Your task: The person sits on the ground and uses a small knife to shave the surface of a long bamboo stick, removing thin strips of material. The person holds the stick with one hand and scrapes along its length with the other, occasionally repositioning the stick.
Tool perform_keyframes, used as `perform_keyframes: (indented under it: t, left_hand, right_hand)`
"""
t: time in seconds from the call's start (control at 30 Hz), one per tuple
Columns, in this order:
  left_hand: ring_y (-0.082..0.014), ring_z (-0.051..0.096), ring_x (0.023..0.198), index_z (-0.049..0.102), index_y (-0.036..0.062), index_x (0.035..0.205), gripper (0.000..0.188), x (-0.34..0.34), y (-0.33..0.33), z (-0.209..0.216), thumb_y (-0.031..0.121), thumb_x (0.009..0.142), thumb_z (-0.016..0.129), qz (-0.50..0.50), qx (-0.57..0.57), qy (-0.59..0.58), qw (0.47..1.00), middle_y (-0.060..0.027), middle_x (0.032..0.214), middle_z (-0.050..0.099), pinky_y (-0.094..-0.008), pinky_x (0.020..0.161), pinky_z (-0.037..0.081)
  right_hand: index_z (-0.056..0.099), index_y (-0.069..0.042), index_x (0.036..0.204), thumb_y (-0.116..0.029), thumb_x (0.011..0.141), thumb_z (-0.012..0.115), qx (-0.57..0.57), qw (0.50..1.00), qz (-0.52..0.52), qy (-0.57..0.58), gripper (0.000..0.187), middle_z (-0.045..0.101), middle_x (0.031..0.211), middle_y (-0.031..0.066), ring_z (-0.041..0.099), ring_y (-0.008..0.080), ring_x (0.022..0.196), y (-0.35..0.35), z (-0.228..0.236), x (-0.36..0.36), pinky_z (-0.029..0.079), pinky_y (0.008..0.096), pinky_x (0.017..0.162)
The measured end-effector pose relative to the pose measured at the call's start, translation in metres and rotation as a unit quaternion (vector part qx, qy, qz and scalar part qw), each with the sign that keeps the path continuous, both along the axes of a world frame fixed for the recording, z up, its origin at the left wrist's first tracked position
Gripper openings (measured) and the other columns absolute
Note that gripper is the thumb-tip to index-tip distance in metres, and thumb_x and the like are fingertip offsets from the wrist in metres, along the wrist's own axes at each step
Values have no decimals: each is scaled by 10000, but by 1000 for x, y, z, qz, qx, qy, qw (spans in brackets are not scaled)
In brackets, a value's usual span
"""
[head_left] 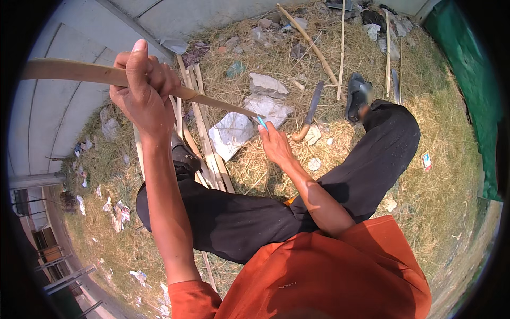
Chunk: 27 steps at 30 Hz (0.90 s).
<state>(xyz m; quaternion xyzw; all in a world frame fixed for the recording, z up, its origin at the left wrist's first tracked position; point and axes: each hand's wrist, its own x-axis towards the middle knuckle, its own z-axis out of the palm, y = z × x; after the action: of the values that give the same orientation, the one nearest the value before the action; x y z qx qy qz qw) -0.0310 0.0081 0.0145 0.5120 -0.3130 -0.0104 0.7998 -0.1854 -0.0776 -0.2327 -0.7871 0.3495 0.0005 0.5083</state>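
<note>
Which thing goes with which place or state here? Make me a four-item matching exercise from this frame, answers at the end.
1. left hand
2. right hand
3. wooden-handled knife
4. green sheet

A. lying on dry grass
B. holding a small turquoise tool
C. along the picture's right side
D. gripping a long flat strip

Pairs: 1-D, 2-B, 3-A, 4-C
</note>
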Motion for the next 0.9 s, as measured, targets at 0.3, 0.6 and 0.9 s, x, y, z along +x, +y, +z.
perform_keyframes:
  t: [0.3, 0.6, 0.9]
  left_hand:
    - [-69, 190, 391, 409, 112, 715, 299, 11, -5, 0, 169, 945, 591, -5, -8, 0, 1000, 43, 492, 233, -265, 406, 237]
    - [-66, 210, 393, 416, 109, 714, 298, 10, -5, -1, 168, 944, 596, -9, -7, -19, 1000, 43, 493, 235, -263, 398, 244]
    - [-66, 240, 404, 432, 96, 716, 298, 6, -6, 0, 174, 920, 635, 4, -15, -15, 1000, 39, 506, 265, -268, 396, 274]
  right_hand:
    - [512, -30, 1078, -392, 1030, 314, -14, 999, -34, 15, 416, 617, 731, 316, 605, 528, 745, 0, -43, 11, 470, 591, 686]
    - [535, -38, 1172, -394, 1026, 294, -60, 985, -38, 158, 454, 665, 964, 268, 640, 450, 963, -4, -89, 9, 510, 545, 853]
    - [528, -26, 1210, -448, 1015, 277, -93, 978, -36, 183, 528, 634, 988, 322, 606, 470, 1018, -15, -161, -16, 474, 544, 899]
